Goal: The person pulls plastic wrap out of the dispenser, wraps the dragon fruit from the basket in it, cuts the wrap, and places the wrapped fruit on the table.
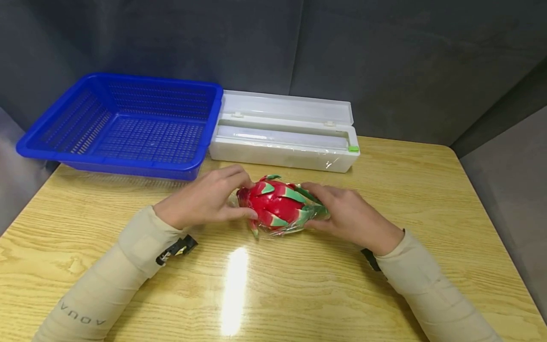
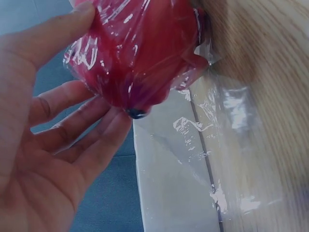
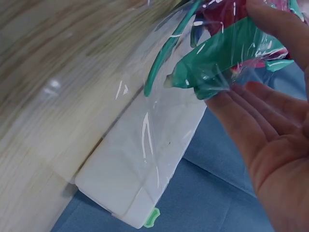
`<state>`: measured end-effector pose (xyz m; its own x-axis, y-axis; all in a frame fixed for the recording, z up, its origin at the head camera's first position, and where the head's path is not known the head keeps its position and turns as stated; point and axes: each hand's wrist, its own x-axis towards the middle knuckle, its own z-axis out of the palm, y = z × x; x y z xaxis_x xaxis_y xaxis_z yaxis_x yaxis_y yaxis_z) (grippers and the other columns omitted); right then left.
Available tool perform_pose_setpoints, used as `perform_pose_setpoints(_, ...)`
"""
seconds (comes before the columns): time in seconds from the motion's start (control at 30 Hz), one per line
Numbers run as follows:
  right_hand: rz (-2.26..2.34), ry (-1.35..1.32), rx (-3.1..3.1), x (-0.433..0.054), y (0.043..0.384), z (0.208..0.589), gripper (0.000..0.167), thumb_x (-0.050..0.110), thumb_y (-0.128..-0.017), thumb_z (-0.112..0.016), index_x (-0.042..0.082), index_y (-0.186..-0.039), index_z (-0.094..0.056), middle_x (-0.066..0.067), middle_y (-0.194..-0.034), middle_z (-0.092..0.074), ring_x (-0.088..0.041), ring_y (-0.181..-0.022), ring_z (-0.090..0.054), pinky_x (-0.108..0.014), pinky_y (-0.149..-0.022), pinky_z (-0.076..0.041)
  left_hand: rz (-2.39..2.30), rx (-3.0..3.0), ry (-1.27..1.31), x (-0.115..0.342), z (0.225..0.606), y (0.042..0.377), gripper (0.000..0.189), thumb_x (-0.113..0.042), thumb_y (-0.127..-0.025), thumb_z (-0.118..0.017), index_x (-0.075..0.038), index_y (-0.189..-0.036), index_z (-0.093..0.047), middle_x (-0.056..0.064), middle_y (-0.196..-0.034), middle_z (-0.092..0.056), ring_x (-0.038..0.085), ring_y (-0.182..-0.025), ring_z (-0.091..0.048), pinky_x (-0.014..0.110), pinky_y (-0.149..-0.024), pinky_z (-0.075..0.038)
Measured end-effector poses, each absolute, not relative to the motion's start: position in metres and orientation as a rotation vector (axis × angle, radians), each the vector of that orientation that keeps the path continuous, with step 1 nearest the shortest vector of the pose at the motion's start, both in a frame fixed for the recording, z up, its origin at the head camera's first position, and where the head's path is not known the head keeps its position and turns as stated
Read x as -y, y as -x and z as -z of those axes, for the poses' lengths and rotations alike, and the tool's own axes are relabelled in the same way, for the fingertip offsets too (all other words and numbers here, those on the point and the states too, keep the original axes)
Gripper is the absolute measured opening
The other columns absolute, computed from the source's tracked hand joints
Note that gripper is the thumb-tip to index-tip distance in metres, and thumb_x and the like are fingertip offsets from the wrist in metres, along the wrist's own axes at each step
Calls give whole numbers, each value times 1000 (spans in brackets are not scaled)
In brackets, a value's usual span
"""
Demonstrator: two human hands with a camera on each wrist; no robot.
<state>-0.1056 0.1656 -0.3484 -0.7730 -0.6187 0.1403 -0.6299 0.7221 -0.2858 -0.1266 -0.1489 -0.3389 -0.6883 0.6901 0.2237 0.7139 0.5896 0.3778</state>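
Note:
A red dragon fruit [image 1: 278, 202] with green-tipped scales lies across the middle of the table, clear cling film [image 2: 236, 111] around it. My left hand [image 1: 209, 197] grips its left end between thumb and fingers. In the left wrist view, the film is drawn tight over that red end [image 2: 140, 53]. At the other end, my right hand [image 1: 354, 216] holds the leafy tip through the film. Loose film hangs past the green scales [image 3: 217, 53] in the right wrist view. The fruit's underside is hidden in the head view.
Behind the fruit stands a white cling film box [image 1: 282, 154], lid raised, with a film roll [image 1: 282, 137] inside and a green slider [image 1: 353, 148] at its right end. A blue plastic basket [image 1: 128, 164] sits at the back left, against the box. Dark cloth [image 1: 384, 61] hangs behind the table.

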Motion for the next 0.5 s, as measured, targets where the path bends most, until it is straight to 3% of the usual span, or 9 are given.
perform_pose_setpoints(0.33, -440, -1052, 2854, -161, 101, 349, 96, 35, -71, -96, -6, -145, -52, -24, -121, -74, -34, -102, -77, -44, -86, -64, 707, 2777, 1226, 148, 339, 126, 50, -43, -87, -83, -5, -115, -65, 3, -109, -64, 16, -94, -61, 29, -85, -58)
perform_pose_setpoints(0.5, -360, -1063, 2799, -160, 101, 351, 90, 37, -70, -96, -4, -140, -59, -19, -115, -76, -30, -97, -78, -42, -81, -65, 721, 2755, 1241, 147, 341, 127, 50, -41, -86, -83, -6, -115, -63, 2, -110, -64, 15, -95, -61, 29, -85, -58)
